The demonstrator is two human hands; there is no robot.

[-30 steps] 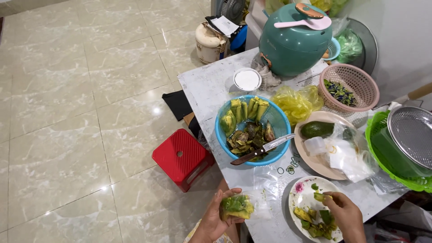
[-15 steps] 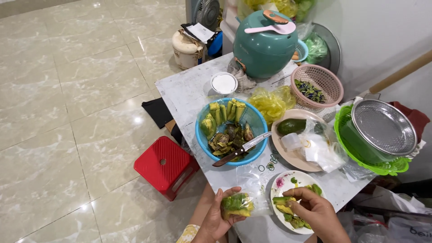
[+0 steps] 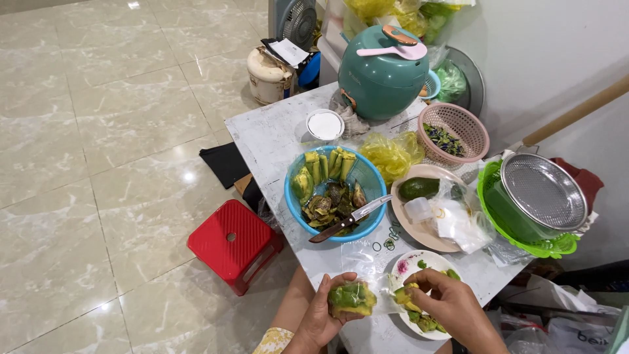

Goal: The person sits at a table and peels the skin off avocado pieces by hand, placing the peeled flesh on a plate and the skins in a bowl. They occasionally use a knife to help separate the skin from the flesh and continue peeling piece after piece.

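Lifted off the small white floral plate (image 3: 411, 265) since half a second ago, the right hand (image 3: 449, 305) now carries a yellow-green piece of avocado flesh (image 3: 403, 295) toward the left hand (image 3: 324, 318), a sign that cut fruit is being moved from plate to palm rather than left lying; the head camera has also drifted, bringing the stool and floor further into view. At the near edge of the white marbled tabletop (image 3: 275, 134), the left hand is cupped palm-up, its fingers (image 3: 325, 288) curled around a halved green avocado (image 3: 352, 299) held just off the table's edge. Beside it, the right hand arches over the plate, fingers pinched on the piece, wrist bent down, the two hands almost meeting. More green chunks lie on the plate under that hand. Further back, a crumpled clear plastic bag (image 3: 367, 255) and a few loose green rubber bands (image 3: 386, 241) lie on the tabletop. Behind them a blue plastic basket (image 3: 295, 196) holds avocado skins and wedges, with a brown-handled knife (image 3: 350, 219) resting across its rim. To its right a beige round plate (image 3: 409, 226) bears a whole dark avocado (image 3: 419, 188). On the floor stands a red plastic stool (image 3: 232, 242). Farthest off sit a teal rice cooker (image 3: 383, 72), a pink woven basket (image 3: 472, 131) and a green colander with a steel sieve (image 3: 544, 193).
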